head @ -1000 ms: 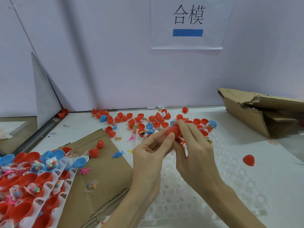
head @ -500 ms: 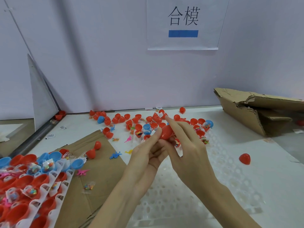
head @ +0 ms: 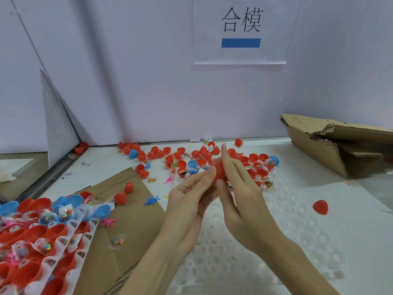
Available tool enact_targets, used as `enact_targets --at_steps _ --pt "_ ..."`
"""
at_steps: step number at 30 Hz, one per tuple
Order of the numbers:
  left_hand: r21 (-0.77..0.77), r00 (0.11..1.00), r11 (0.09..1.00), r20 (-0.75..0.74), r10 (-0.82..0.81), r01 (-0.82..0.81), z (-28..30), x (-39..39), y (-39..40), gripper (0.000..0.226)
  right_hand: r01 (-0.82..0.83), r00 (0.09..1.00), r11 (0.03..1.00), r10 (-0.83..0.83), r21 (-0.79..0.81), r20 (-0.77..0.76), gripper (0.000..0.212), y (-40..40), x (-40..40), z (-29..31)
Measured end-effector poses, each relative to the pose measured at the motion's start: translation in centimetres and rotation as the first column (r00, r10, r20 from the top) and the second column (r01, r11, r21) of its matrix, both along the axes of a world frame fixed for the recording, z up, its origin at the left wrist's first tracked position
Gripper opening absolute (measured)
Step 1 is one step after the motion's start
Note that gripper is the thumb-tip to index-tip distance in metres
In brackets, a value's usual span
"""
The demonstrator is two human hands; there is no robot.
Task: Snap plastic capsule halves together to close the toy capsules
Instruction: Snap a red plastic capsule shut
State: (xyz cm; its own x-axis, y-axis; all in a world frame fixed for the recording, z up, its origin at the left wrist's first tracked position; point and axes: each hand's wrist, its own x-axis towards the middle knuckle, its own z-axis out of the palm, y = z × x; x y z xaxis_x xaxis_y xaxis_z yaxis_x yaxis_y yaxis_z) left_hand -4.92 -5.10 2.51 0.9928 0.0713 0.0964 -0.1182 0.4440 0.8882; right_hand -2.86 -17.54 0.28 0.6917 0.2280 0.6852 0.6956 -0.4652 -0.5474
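Red capsule [head: 219, 170] sits between our two hands just above the middle of the view: our left hand [head: 189, 201] pinches it from nine o'clock with fingertips and thumb, and our right hand [head: 238, 194] clamps it from three o'clock, thumb under, long fingers laid over its top. Loose capsule halves [head: 180, 155] lie scattered at twelve o'clock, a tray of filled halves [head: 32, 241] at eight o'clock, and a lone red half [head: 320, 207] at three o'clock.

- White paper sheet [head: 240, 30] fixed to back wall [head: 127, 81], near top edge: two large black characters, "合模".
- Same sheet, under the characters: solid blue bar [head: 241, 43], no lettering.
- Small labels on worktop [head: 350, 209], left edge: print too small to read.
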Motion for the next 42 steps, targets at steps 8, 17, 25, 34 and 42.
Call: enact_targets --at_steps 8,17,25,34,42 --pt "0.139 0.999 0.99 0.047 0.022 -0.028 -1.0 1.3 1.2 0.02 -0.137 0.982 0.959 0.165 0.248 -0.092 0.037 -2.2 1.1 1.2" --pt "0.259 0.997 0.964 0.057 0.045 -0.059 -1.4 1.7 1.7 0.016 -0.148 0.969 0.948 0.196 0.283 -0.149 0.034 -2.3 1.3 0.9" --pt "0.288 0.997 0.956 0.059 0.04 -0.055 -1.3 1.7 2.1 0.023 -0.112 0.98 0.973 0.142 0.201 -0.139 0.037 -2.5 1.2 1.0" --pt "0.239 0.975 0.958 0.191 0.112 -0.157 -0.6 1.2 1.8 0.025 -0.109 0.99 0.991 0.115 0.073 -0.081 0.057 -1.7 0.9 0.3" --pt "0.229 0.947 0.947 0.282 0.155 -0.223 -0.6 0.1 0.0 0.032 0.124 0.961 0.976 -0.163 0.181 0.222 0.051 -0.7 0.4 0.0"
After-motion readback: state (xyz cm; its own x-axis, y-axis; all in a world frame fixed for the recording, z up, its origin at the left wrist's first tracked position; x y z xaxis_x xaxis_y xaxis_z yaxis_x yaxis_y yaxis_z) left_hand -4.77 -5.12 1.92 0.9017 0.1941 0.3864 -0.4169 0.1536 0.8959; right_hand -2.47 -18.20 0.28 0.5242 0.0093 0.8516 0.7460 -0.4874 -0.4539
